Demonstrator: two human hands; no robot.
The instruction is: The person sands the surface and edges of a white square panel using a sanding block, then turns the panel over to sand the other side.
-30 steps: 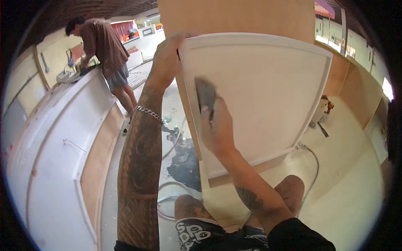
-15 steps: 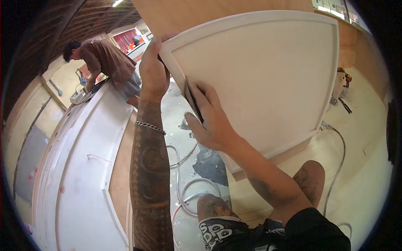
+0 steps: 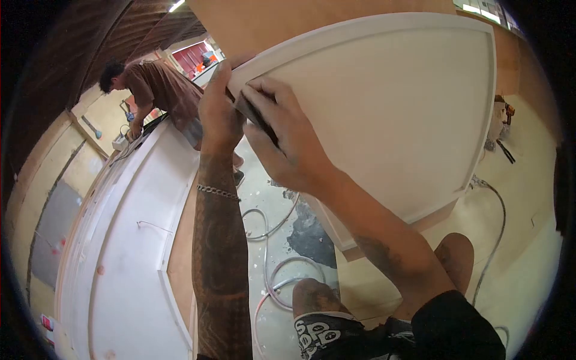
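Observation:
A white framed panel (image 3: 384, 120), like a cabinet door with a raised rim, stands tilted in front of me. My left hand (image 3: 219, 114) grips it at the upper left corner, thumb pointing up and the other fingers mostly hidden behind the edge. In my right hand (image 3: 291, 138) a thin dark sanding pad (image 3: 259, 120) is pinched between thumb and fingers. The pad lies along the panel's left rim, close below the corner and beside my left hand. My right fingertips touch the inner edge of the rim.
Another long white panel (image 3: 138, 234) lies at left, where a co-worker (image 3: 159, 96) bends over its far end. Hoses (image 3: 270, 282) coil on the stained floor between. A cordless drill (image 3: 509, 113) and pliers-like tool (image 3: 506, 151) lie at right, near a cable (image 3: 501, 222).
My right hand has slid up along the panel's left rim with the sanding pad, nearer the upper corner. My left hand keeps its grip. The view has shifted slightly.

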